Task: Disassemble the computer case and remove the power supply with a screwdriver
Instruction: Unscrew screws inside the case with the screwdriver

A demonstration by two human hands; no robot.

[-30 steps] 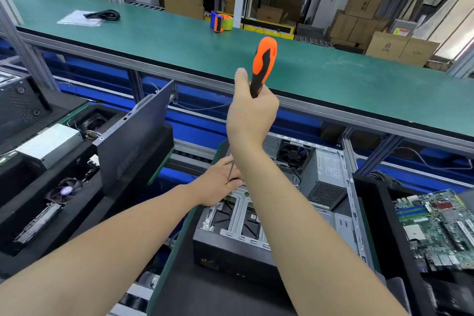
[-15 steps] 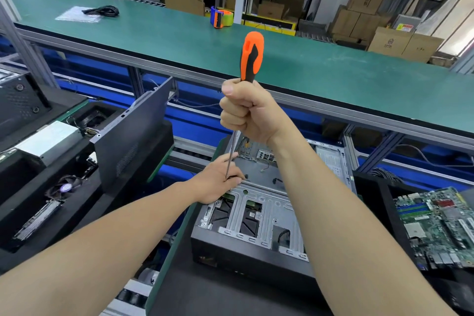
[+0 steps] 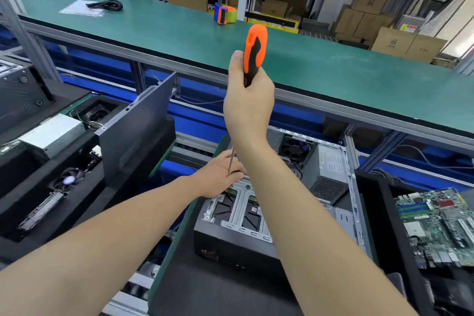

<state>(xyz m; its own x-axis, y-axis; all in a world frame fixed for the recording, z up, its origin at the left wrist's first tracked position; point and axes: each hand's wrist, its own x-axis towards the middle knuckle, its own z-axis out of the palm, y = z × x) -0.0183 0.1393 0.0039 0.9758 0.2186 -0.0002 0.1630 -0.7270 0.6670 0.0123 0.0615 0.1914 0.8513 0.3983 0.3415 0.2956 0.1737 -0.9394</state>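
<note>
Computer case (image 3: 238, 215): black shell, lying flat with its side off, grey metal frame and drive bays showing. It sits on a dark pad (image 3: 205, 287) straight below me. Power supply (image 3: 329, 174): grey box with a mesh grille, in the far right corner of the case, a black fan (image 3: 295, 147) just left of it.

Screwdriver (image 3: 254, 51): orange and black handle, thin steel shaft, held near upright over the case's far left corner.

Right hand (image 3: 248, 110) is wrapped round the lower handle, raised high. Left hand (image 3: 220, 178) rests on the case frame, and its fingers pinch the shaft near the tip. The tip itself is hidden behind them.

Count: one case, one power supply, one screwdriver, one fan. One green motherboard (image 3: 441, 223) in a black tray to the right. One dark side panel (image 3: 138, 120) stands tilted on the left.

A long green-topped bench (image 3: 333, 72) runs behind on an aluminium frame, with blue panels under it. It carries one tape dispenser (image 3: 224, 14) and one coiled black cable (image 3: 106, 4). Stacked cardboard boxes (image 3: 407, 43) fill the room beyond.
</note>
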